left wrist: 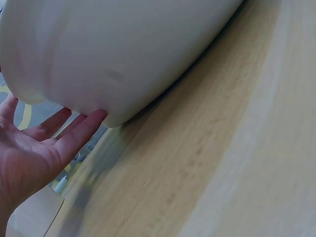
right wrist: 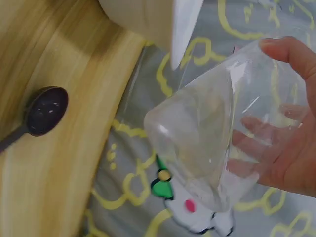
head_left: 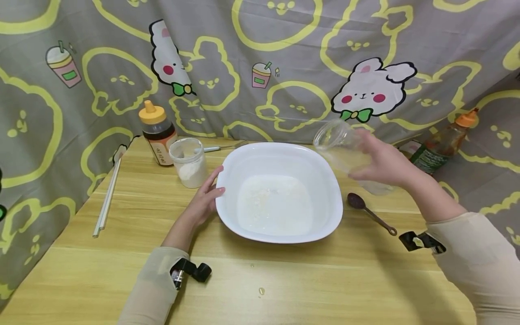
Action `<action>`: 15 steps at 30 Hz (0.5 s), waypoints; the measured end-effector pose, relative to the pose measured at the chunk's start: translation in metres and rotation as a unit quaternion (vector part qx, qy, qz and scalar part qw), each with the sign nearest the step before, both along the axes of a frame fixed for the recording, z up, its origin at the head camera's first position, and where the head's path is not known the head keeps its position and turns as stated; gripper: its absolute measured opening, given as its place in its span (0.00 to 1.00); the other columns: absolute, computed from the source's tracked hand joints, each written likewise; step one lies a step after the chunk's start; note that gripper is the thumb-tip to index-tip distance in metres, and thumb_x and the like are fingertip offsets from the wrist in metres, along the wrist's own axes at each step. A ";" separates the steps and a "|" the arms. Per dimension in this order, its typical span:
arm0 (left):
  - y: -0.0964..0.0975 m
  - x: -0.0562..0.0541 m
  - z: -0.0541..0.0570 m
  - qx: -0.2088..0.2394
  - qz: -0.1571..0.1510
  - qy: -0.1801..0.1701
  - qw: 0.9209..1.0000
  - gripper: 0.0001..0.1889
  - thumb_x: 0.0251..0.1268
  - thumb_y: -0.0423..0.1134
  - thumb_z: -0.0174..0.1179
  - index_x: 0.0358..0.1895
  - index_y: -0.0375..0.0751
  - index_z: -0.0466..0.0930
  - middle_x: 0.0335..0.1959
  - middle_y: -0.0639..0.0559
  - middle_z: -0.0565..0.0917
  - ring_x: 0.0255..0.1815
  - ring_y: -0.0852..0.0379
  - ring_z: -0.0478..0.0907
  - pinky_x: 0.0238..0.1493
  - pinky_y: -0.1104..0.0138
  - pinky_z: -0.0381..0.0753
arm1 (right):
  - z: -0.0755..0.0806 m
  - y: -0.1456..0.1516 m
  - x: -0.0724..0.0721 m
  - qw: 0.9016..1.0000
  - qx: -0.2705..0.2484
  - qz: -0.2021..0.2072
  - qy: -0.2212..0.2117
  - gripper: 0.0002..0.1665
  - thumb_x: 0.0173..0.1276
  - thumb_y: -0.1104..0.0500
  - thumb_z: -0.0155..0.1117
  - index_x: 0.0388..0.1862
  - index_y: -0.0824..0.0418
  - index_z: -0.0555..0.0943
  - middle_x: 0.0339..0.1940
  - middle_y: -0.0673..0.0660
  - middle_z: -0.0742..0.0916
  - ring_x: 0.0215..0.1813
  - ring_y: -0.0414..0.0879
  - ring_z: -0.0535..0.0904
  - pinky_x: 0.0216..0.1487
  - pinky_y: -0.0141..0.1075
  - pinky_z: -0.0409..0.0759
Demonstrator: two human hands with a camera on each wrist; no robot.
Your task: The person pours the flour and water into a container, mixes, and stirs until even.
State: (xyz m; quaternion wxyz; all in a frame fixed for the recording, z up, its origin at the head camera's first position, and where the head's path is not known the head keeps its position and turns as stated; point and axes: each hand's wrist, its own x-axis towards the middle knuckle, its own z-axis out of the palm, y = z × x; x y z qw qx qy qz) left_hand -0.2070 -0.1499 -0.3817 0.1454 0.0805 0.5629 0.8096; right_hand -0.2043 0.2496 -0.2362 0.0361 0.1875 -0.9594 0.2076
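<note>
A white basin [head_left: 280, 151] stands on the wooden table with whitish liquid and pale powder [head_left: 264, 198] at its bottom. My left hand [head_left: 203, 198] grips its left rim; in the left wrist view, fingers [left wrist: 81, 131] bear against the outer wall. To the right of the basin, my right hand [head_left: 382, 158] holds a clear jar [head_left: 339, 144] above the table, tilted with its mouth toward the basin. Clear liquid shows inside that jar [right wrist: 197, 133] in the right wrist view. A dark brown spoon [head_left: 371, 212] lies below the right hand.
Left of the basin are a jar of white powder [head_left: 191, 169] and a dark sauce bottle [head_left: 159, 140] with a yellow cap. Two white sticks [head_left: 107, 198] lie farther left. An orange-capped bottle [head_left: 443, 142] stands at the back right. A patterned curtain [head_left: 227, 58] hangs behind the table.
</note>
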 end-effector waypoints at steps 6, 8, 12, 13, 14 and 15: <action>0.000 0.001 0.000 0.006 -0.001 -0.004 1.000 0.33 0.58 0.31 0.49 0.66 0.56 0.50 0.61 0.39 0.56 0.51 0.44 0.65 0.40 0.59 0.75 | -0.018 0.021 -0.014 0.987 -0.151 -0.053 0.008 0.56 0.43 0.56 0.71 0.65 0.52 0.45 0.53 0.67 0.68 0.53 0.62 0.64 0.46 0.56 0.66; 0.000 0.001 0.000 0.007 -0.002 -0.004 1.000 0.33 0.58 0.31 0.49 0.66 0.56 0.50 0.61 0.39 0.56 0.51 0.44 0.66 0.40 0.59 0.75 | -0.026 0.027 -0.020 0.978 -0.196 -0.073 0.011 0.55 0.44 0.56 0.70 0.65 0.51 0.45 0.55 0.64 0.66 0.53 0.60 0.65 0.47 0.55 0.65; 0.001 0.001 0.000 0.010 0.000 -0.004 1.000 0.33 0.57 0.31 0.49 0.66 0.56 0.50 0.60 0.39 0.57 0.50 0.45 0.67 0.40 0.60 0.75 | -0.043 0.034 -0.029 0.956 -0.267 -0.122 0.024 0.52 0.47 0.57 0.69 0.64 0.49 0.46 0.54 0.60 0.67 0.53 0.54 0.66 0.49 0.49 0.67; 0.001 0.000 0.000 0.010 0.001 -0.004 1.000 0.33 0.57 0.31 0.49 0.66 0.56 0.50 0.60 0.39 0.57 0.50 0.45 0.67 0.40 0.60 0.75 | -0.048 0.036 -0.032 0.949 -0.284 -0.136 0.026 0.51 0.47 0.57 0.68 0.64 0.49 0.46 0.54 0.60 0.66 0.54 0.53 0.65 0.50 0.47 0.67; 0.001 0.000 0.000 0.010 0.002 -0.003 1.000 0.33 0.57 0.31 0.49 0.66 0.56 0.50 0.60 0.39 0.57 0.50 0.45 0.67 0.40 0.60 0.75 | -0.054 0.038 -0.035 0.941 -0.302 -0.150 0.031 0.52 0.47 0.57 0.68 0.64 0.49 0.46 0.54 0.60 0.67 0.54 0.51 0.65 0.51 0.45 0.67; 0.001 0.000 0.000 0.008 0.002 -0.001 1.000 0.33 0.57 0.31 0.49 0.66 0.56 0.50 0.60 0.39 0.57 0.50 0.45 0.66 0.40 0.60 0.75 | -0.060 0.041 -0.039 0.933 -0.319 -0.165 0.035 0.52 0.47 0.56 0.68 0.64 0.49 0.46 0.55 0.59 0.66 0.55 0.50 0.63 0.53 0.44 0.65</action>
